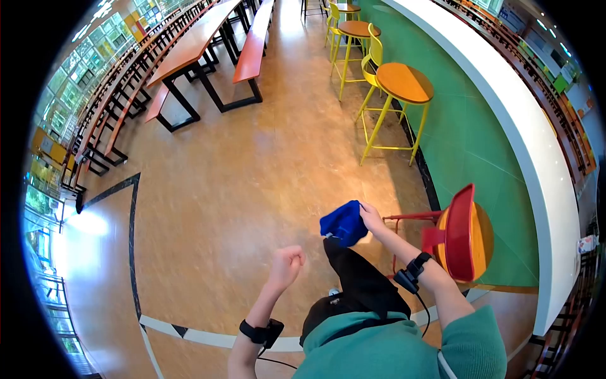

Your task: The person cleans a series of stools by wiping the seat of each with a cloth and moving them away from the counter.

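Well, from far off I can see a few ways to get in a mess by the red chair. The blue cloth might slip down to the floor, because I have it by just one edge and the rest is loose. It might also catch on the dark trouser leg, since the two look very close. The right hand is near the chair's red bars too, so a wide swing that way could bump them. The black cord could snag on the chair if the arm goes out far.

The cloth is up off the floor, just left of the chair. My right fingers are closed on its edge on the chair side, and most of the cloth sticks out from them, away from the chair. The left hand is farther left of the chair, past the cloth. It is curled in a soft fist, and I see nothing poking out, but I can't see right inside it.
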`<state>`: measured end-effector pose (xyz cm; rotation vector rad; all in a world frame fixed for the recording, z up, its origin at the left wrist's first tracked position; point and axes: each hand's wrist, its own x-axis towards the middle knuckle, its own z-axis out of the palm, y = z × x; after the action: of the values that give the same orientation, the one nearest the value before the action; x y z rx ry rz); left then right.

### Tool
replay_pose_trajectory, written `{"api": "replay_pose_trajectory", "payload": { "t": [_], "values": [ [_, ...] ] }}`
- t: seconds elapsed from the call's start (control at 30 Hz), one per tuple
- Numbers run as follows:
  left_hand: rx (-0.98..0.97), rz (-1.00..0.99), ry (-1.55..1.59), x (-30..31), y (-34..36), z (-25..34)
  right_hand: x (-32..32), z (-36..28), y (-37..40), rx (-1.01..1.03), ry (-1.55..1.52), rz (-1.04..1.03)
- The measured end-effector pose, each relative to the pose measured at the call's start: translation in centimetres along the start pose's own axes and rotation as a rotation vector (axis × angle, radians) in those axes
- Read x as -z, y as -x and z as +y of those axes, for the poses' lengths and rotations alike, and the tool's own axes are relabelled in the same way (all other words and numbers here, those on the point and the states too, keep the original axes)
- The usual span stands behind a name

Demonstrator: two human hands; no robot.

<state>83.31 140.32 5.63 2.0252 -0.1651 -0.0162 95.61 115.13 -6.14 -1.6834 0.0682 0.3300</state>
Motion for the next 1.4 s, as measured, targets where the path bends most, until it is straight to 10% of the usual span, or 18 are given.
{"api": "replay_pose_trajectory", "payload": {
  "t": [0.8,1.23,1.4],
  "values": [
    [-0.256,-0.578,0.178,-4.2,-51.9,2.7,18.3,-5.9,-21.9,-0.158,-0.356,0.629],
    [-0.542,-0.456,0.072,-4.7,-79.0,9.4,25.3,-10.0,-31.7,0.045,-0.431,1.164],
    [-0.921,-0.441,-0.328,-9.4,-85.4,10.3,27.9,-15.2,-36.3,0.046,0.022,1.221]
  ]
}}
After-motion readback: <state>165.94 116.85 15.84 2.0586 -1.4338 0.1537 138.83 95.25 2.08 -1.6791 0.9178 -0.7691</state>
